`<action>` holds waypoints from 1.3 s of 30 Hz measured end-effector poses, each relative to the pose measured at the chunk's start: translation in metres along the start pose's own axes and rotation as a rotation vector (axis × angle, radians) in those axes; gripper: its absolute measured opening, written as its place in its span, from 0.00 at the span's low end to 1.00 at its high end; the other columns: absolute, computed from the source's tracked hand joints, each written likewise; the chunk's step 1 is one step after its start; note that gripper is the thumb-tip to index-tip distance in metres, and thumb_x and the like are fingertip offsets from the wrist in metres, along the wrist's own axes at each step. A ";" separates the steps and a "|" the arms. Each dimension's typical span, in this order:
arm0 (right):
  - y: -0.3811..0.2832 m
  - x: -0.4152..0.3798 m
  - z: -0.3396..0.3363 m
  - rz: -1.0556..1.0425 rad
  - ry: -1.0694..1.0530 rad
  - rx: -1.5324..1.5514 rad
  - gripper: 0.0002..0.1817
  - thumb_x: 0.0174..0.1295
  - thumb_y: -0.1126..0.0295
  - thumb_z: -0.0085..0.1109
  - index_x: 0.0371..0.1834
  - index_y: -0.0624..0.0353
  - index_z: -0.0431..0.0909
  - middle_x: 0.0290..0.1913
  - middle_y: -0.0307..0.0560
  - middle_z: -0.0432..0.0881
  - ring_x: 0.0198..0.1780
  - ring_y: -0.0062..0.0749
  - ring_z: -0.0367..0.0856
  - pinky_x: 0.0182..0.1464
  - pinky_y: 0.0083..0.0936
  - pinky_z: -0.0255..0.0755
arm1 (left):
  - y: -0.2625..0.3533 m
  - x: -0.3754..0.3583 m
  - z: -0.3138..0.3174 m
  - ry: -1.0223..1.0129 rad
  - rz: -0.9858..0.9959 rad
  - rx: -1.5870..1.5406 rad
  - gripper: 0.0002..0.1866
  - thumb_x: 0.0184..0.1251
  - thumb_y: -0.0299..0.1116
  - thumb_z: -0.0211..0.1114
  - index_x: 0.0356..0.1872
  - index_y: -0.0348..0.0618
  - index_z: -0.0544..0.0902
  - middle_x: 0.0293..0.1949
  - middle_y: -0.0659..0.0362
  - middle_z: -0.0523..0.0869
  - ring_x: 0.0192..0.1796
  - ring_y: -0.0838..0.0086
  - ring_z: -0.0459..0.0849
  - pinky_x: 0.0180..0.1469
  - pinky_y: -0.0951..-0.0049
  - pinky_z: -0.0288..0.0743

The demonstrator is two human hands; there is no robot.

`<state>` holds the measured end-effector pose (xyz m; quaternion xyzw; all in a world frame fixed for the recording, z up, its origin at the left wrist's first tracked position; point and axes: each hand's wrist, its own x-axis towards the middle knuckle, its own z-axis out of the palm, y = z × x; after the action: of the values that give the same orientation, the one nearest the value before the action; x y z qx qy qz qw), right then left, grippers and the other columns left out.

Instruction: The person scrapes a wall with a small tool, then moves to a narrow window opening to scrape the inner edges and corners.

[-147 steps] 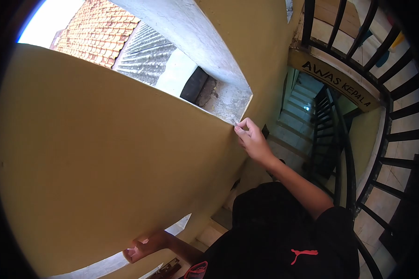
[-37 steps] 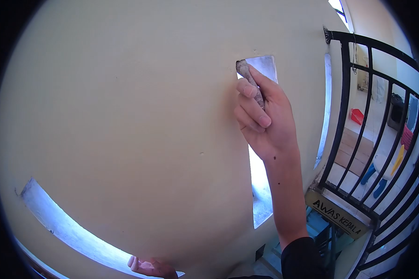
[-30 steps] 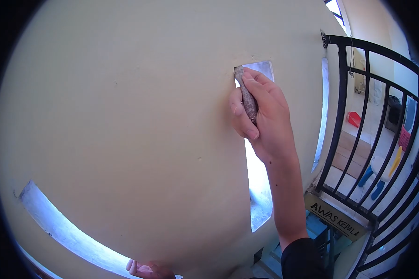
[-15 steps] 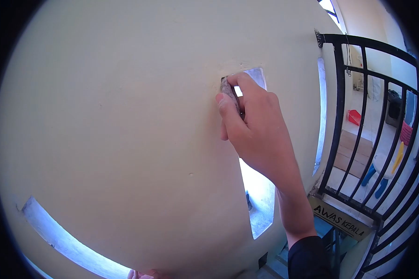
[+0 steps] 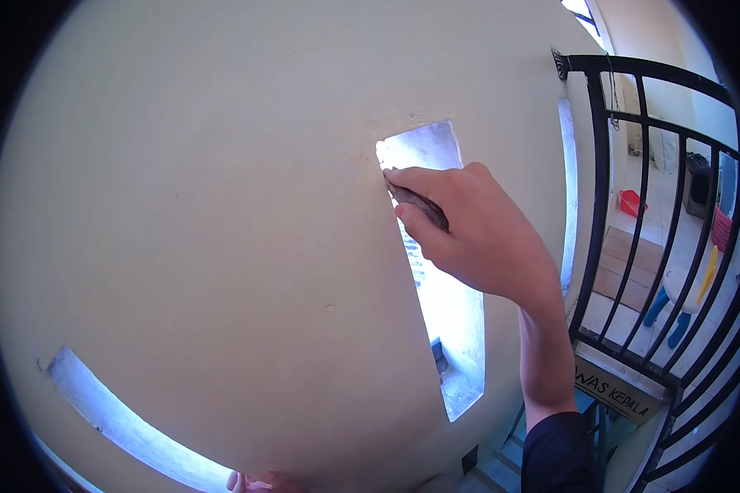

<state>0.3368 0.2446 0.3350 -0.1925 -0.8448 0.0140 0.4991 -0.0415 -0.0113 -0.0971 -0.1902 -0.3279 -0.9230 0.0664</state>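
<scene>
My right hand (image 5: 477, 234) pinches a small grey-brown piece (image 5: 418, 205) that looks like folded sandpaper, between the thumb and the fingers. Its upper tip meets the left edge of a tall narrow opening (image 5: 464, 353) in the cream wall (image 5: 222, 205), a little below the opening's upper left corner. Bright light comes through this opening, and my hand covers part of it. At the bottom of the view, a sliver of my left hand (image 5: 263, 482) shows against the wall, by the end of a lower slot (image 5: 131, 423). The frame cuts off most of that hand.
Black metal railing (image 5: 592, 205) runs down the right side. Beneath it a sign (image 5: 608, 390) reads "AWAS KEPALA", above steps (image 5: 501, 468). Past the bars are a red dustpan (image 5: 631, 203), a cardboard box (image 5: 629, 263) and a stool with blue legs (image 5: 677, 330).
My right hand has slid down the opening's left edge with the grey-brown piece, uncovering the upper left corner. The piece now lies more tilted. My left hand has hardly moved.
</scene>
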 end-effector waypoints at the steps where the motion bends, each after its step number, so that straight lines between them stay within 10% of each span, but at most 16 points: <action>1: 0.004 -0.001 0.005 0.013 0.029 0.037 0.20 0.67 0.71 0.51 0.57 0.73 0.79 0.21 0.56 0.81 0.20 0.34 0.78 0.29 0.29 0.69 | 0.003 -0.008 0.005 0.199 -0.126 -0.005 0.41 0.77 0.25 0.53 0.80 0.62 0.38 0.47 0.55 0.74 0.27 0.76 0.74 0.23 0.80 0.74; 2: 0.009 -0.002 0.012 0.029 0.058 0.073 0.20 0.68 0.71 0.51 0.58 0.72 0.79 0.21 0.53 0.81 0.20 0.31 0.78 0.29 0.28 0.69 | 0.004 -0.008 0.007 0.201 -0.124 -0.004 0.41 0.77 0.25 0.53 0.80 0.62 0.38 0.47 0.55 0.74 0.27 0.76 0.74 0.23 0.80 0.74; 4: 0.007 -0.004 0.015 0.106 0.107 0.190 0.19 0.69 0.71 0.49 0.57 0.72 0.79 0.22 0.52 0.82 0.22 0.31 0.78 0.31 0.31 0.70 | 0.005 -0.006 0.008 -0.293 1.111 1.349 0.41 0.77 0.25 0.53 0.79 0.67 0.39 0.46 0.56 0.74 0.26 0.76 0.72 0.23 0.82 0.73; 6: -0.006 -0.002 0.014 0.222 0.156 0.359 0.19 0.70 0.70 0.46 0.54 0.74 0.80 0.25 0.55 0.83 0.26 0.36 0.81 0.36 0.37 0.74 | 0.019 -0.013 0.036 -0.269 1.064 1.288 0.38 0.77 0.26 0.54 0.77 0.65 0.41 0.46 0.56 0.74 0.28 0.76 0.72 0.25 0.81 0.73; 11: -0.008 0.001 0.011 0.280 0.144 1.369 0.13 0.72 0.69 0.49 0.47 0.70 0.77 0.21 0.38 0.76 0.11 0.14 0.56 0.16 0.15 0.50 | 0.042 -0.017 0.081 -0.149 0.812 0.959 0.28 0.76 0.32 0.56 0.67 0.55 0.50 0.48 0.55 0.71 0.37 0.72 0.72 0.35 0.73 0.73; 21: -0.003 0.003 0.015 0.342 0.071 2.109 0.15 0.82 0.69 0.30 0.35 0.61 0.64 0.31 0.41 0.76 0.09 0.13 0.56 0.12 0.14 0.53 | 0.061 -0.018 0.108 -0.118 0.786 0.888 0.19 0.74 0.42 0.61 0.52 0.41 0.64 0.49 0.54 0.67 0.52 0.67 0.70 0.51 0.61 0.73; 27: -0.006 0.008 0.008 0.396 0.156 2.038 0.14 0.81 0.70 0.32 0.35 0.60 0.65 0.29 0.39 0.74 0.09 0.13 0.54 0.12 0.15 0.52 | 0.067 -0.024 0.121 -0.109 0.799 0.865 0.18 0.73 0.41 0.62 0.52 0.43 0.65 0.48 0.54 0.67 0.50 0.69 0.70 0.51 0.62 0.72; 39: -0.026 0.011 0.025 0.301 0.314 0.860 0.13 0.68 0.71 0.49 0.31 0.68 0.79 0.18 0.33 0.68 0.18 0.13 0.57 0.20 0.19 0.52 | 0.080 -0.035 0.144 -0.138 0.873 0.859 0.17 0.76 0.45 0.58 0.50 0.43 0.68 0.45 0.55 0.70 0.49 0.69 0.71 0.48 0.67 0.70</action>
<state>0.3031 0.2279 0.3372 -0.0887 -0.6396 0.4051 0.6473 0.0550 0.0170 0.0379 -0.3226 -0.5658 -0.5817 0.4873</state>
